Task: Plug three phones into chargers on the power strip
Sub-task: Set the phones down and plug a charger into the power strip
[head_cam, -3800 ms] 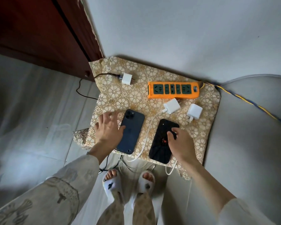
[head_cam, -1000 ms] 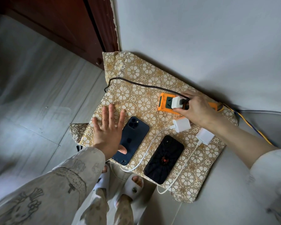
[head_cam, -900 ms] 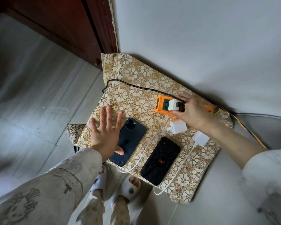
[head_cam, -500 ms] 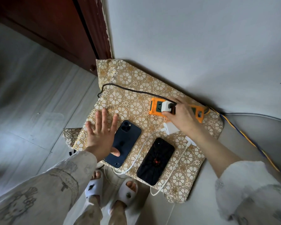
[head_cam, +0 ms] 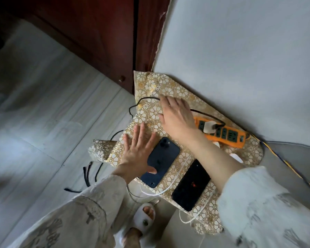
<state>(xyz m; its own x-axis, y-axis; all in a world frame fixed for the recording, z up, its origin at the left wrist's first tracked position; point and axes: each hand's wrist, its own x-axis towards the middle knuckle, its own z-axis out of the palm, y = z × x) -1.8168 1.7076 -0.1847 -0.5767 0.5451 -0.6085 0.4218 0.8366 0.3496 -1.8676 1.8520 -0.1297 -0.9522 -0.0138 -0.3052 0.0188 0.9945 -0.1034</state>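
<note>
An orange power strip point(head_cam: 227, 136) lies by the wall on a floral cloth point(head_cam: 177, 92). A white charger point(head_cam: 208, 127) with a black cable point(head_cam: 147, 99) sits plugged into its left end. My right hand point(head_cam: 176, 117) hovers open over the cloth left of the strip, fingers near the black cable. A dark blue phone point(head_cam: 160, 161) lies face down; my left hand point(head_cam: 138, 151) rests flat beside it, thumb on the phone. A black phone point(head_cam: 191, 185) lies to its right. White cables point(head_cam: 168, 187) run off the cloth's near edge. Two more white chargers are mostly hidden under my right forearm.
A dark red wooden door point(head_cam: 97, 42) stands at the back left, a grey wall point(head_cam: 240, 51) behind the cloth. The black cable's loose end point(head_cam: 87, 174) trails on the pale floor. My slippered feet point(head_cam: 143, 222) stand below the cloth. A yellow-blue cord point(head_cam: 284, 163) runs right.
My right hand has let go of the plugged-in white charger and moved left across the cloth toward the black cable. My left hand has stayed flat beside the blue phone.
</note>
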